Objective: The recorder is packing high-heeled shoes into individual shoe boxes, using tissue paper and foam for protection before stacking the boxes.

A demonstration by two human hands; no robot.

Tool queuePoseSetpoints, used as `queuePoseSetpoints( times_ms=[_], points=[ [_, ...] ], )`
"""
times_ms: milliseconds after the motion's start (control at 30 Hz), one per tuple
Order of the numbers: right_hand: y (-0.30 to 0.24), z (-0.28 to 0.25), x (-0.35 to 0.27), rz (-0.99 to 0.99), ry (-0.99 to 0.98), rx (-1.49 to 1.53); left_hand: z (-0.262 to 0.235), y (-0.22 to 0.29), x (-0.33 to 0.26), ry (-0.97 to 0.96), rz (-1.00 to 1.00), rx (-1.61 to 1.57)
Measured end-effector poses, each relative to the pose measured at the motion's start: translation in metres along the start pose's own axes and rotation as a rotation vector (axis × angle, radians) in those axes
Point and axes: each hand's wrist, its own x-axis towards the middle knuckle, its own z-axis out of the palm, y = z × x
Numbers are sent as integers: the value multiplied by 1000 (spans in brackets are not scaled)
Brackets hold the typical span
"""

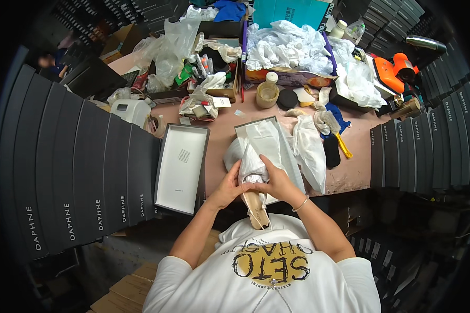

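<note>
A pale slingback shoe [255,208] with a pointed toe is held in both my hands, toe away from me and heel toward my body. White tissue paper [252,163] covers its toe. My left hand [227,190] grips the left side, and my right hand [278,182] grips the right; both thumbs meet over the shoe's middle. Beneath and beyond them an open shoe box [293,168] lies on the table, with white tissue [265,136] inside. Left of it rests a box lid [181,166], its white inner side up.
Stacked dark shoe boxes wall both sides [83,156] [428,151]. Right of the open box lie white paper [309,151], a yellow-handled brush [341,143] and a black pad [332,151]. A jar [267,93] and a carton of crumpled tissue [290,78] stand farther back.
</note>
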Motion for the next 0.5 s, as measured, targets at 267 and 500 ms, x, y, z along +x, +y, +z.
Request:
queuePoseSetpoints(
  times_ms=[267, 500],
  points=[
    [8, 11, 16, -19, 187, -76, 13, -10, 4, 155, 104, 182],
    [19, -4, 21, -27, 162, -140, 23, -34, 27, 402, 168, 375]
  ],
)
